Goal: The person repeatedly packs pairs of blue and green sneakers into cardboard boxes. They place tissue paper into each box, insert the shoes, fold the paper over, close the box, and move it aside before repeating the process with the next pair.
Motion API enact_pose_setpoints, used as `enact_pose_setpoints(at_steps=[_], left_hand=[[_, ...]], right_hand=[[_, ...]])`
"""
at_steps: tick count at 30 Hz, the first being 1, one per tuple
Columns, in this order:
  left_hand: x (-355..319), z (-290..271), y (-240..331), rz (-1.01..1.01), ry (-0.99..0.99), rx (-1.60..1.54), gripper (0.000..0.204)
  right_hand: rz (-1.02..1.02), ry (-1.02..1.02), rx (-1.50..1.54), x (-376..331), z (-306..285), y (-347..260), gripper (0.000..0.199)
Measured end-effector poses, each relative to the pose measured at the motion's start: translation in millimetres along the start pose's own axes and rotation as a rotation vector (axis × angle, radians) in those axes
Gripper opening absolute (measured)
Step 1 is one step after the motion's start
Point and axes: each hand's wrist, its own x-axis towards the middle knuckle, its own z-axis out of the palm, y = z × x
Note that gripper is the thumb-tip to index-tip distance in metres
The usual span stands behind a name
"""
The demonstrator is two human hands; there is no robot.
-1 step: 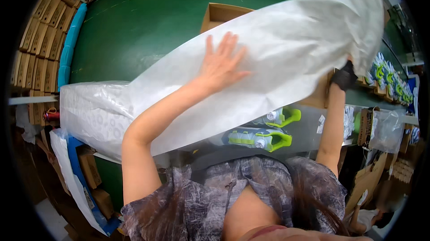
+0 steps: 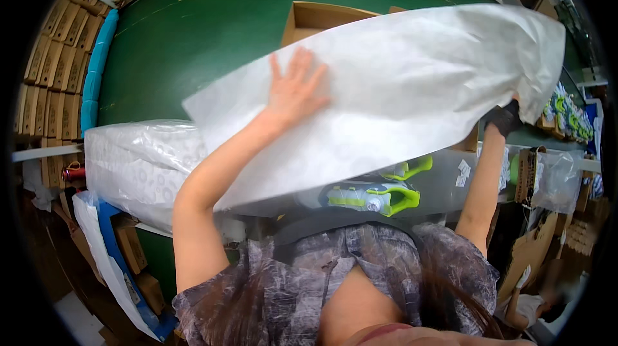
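Observation:
I hold a large white sheet of tissue paper [image 2: 399, 88] spread over the green table [image 2: 193, 37]. My left hand [image 2: 296, 92] lies flat on the sheet with its fingers spread. My right hand [image 2: 505, 117], in a black glove, grips the sheet's right edge. An open cardboard box [image 2: 315, 18] pokes out behind the sheet's upper edge. Below the sheet, near my chest, lie grey and neon-green shoes [image 2: 373, 196]. At the left sits a stack of white paper in clear plastic wrap [image 2: 135, 166].
Rows of flat cardboard boxes [image 2: 48, 63] and a blue strip [image 2: 98, 69] line the table's left side. More green shoes [image 2: 570, 121], clear plastic bags [image 2: 557, 178] and cardboard pieces [image 2: 534, 249] crowd the right. Boxes [image 2: 132, 249] stand below the table at the left.
The sheet's left end has come off the wrapped paper stack and shifted right and up. My left hand stays flat on it, my right hand still grips the edge.

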Motion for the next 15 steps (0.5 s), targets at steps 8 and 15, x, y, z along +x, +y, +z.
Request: enact_pose_setpoints(at_steps=[8, 15], left_hand=[[-46.5, 29.3, -123.4, -0.972, -0.095, -0.167, 0.087], [-25.1, 44.8, -141.4, -1.204, -0.319, -1.85, 0.089]], right_hand=[[0.31, 0.381, 0.011, 51.9, -121.2, 33.1, 0.038], [0.518, -0.25, -0.317, 18.2, -167.4, 32.4, 0.066]])
